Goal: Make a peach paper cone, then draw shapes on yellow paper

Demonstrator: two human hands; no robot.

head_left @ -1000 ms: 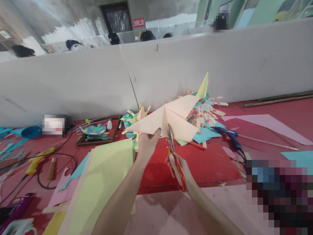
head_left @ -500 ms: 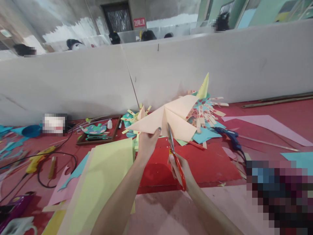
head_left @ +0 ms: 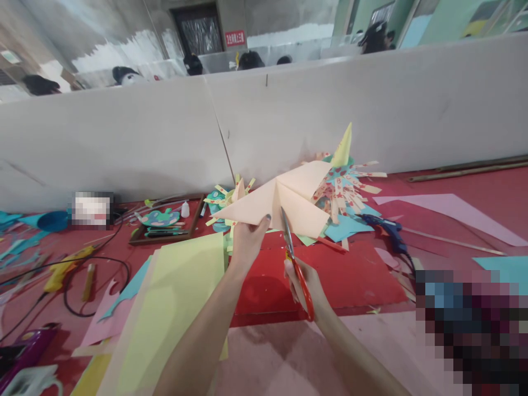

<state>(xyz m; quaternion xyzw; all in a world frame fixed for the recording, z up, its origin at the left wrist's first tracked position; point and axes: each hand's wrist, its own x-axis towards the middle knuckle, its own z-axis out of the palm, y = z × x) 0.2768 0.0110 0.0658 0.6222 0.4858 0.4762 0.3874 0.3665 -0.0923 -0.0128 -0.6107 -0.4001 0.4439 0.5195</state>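
Note:
A folded sheet of peach paper (head_left: 304, 204) with creases spreading from its upper middle is raised over the red board (head_left: 325, 280). My left hand (head_left: 249, 240) pinches its lower left part, thumb on top and fingers beneath. Red-handled scissors (head_left: 303, 283) are in my right hand (head_left: 303, 280), fingers wrapped at the handles. Their blades point up and away, lying at the paper near its central crease; whether they are cutting into it I cannot tell. Behind the sheet sits a fringed paper piece (head_left: 342, 190) with a yellow cone (head_left: 343, 147), partly hidden.
Yellow sheets (head_left: 177, 308) lie stacked at the left. Beyond them are a wooden tray (head_left: 165, 237) of tools and a yellow glue gun (head_left: 68, 270) with a looping cord. A blue glue gun (head_left: 388, 231) and pink paper (head_left: 457, 212) lie right. A white partition (head_left: 165, 137) stands behind.
The peach paper and my left hand have shifted very slightly left. The scissors and my right hand stay nearly in place.

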